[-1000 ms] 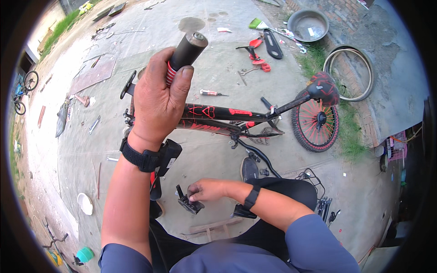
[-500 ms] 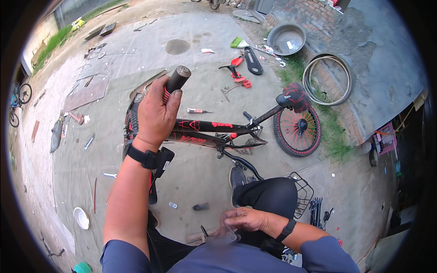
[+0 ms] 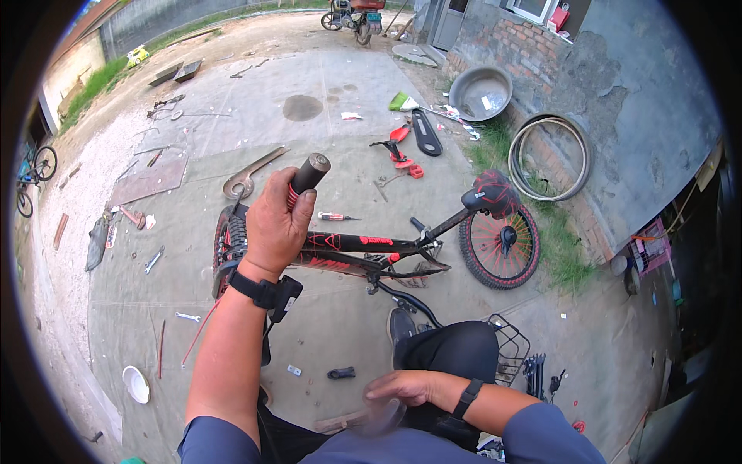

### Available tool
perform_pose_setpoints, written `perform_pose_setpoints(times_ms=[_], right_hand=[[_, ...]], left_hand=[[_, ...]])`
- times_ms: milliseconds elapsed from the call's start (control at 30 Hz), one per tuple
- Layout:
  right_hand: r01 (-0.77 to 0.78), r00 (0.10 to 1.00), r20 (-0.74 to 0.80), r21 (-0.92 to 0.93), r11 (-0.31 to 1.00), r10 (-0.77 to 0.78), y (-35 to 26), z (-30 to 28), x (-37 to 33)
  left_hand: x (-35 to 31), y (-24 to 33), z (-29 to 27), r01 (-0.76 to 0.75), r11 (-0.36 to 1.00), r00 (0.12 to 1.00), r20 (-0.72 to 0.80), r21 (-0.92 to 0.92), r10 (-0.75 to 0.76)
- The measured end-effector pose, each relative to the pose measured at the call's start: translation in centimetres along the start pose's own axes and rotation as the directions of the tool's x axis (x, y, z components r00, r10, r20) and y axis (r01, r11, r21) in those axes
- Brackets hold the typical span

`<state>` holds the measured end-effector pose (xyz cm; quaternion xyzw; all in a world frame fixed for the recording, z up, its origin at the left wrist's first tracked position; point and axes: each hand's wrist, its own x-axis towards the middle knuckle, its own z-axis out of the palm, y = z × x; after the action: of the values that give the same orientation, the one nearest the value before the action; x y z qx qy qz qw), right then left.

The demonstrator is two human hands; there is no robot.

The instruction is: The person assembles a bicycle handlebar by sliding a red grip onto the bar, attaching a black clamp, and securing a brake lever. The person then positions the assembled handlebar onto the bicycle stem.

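My left hand (image 3: 277, 220) is wrapped around a black tube with a metal end (image 3: 311, 176) at the front of the bicycle frame (image 3: 348, 243). The black and red frame slants right to a dark saddle (image 3: 493, 193). Over my lap, my right hand (image 3: 402, 387) is closed, its fingertips smeared by motion. A blurred greyish thing (image 3: 384, 417) shows just under them, too smeared to name. Beyond my left wrist a knobbly tyre (image 3: 230, 240) is partly hidden. A red-spoked wheel (image 3: 502, 240) is at the frame's rear end.
Around lie a screwdriver (image 3: 338, 217), wrenches (image 3: 154, 260), a hammer (image 3: 133, 216), a chain guard (image 3: 427, 133) and a wire basket (image 3: 508, 352). A white bowl (image 3: 135, 384) sits left. A metal basin (image 3: 481, 93) and loose tyres (image 3: 550, 157) lean by the brick wall.
My view has tilted upward, so a motorbike shows at the top and the frame sits lower. My left hand keeps hold of the tube. The right hand's fingers have shifted slightly left.
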<state>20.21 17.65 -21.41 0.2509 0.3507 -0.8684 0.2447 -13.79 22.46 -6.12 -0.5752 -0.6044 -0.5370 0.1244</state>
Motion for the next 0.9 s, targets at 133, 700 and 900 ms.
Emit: perform_pose_setpoints(times_ms=[133,700,900], right_hand=[[-0.079,0.997,0.009,-0.048,0.996,0.079,-0.7,1.8,3.6],[-0.100,0.991,0.109,0.267,0.958,0.073,0.3,3.8,4.5],[0.063,0.991,0.125,-0.076,0.995,-0.054,-2.0,2.5,1.7]], left_hand=[[0.1,0.1,-0.2,0.015,1.000,1.000,0.018,-0.005,-0.015],[0.1,0.3,-0.2,0.043,0.999,0.999,0.019,-0.011,-0.042],[0.1,0.3,-0.2,0.053,0.998,0.998,0.025,-0.018,-0.053]])
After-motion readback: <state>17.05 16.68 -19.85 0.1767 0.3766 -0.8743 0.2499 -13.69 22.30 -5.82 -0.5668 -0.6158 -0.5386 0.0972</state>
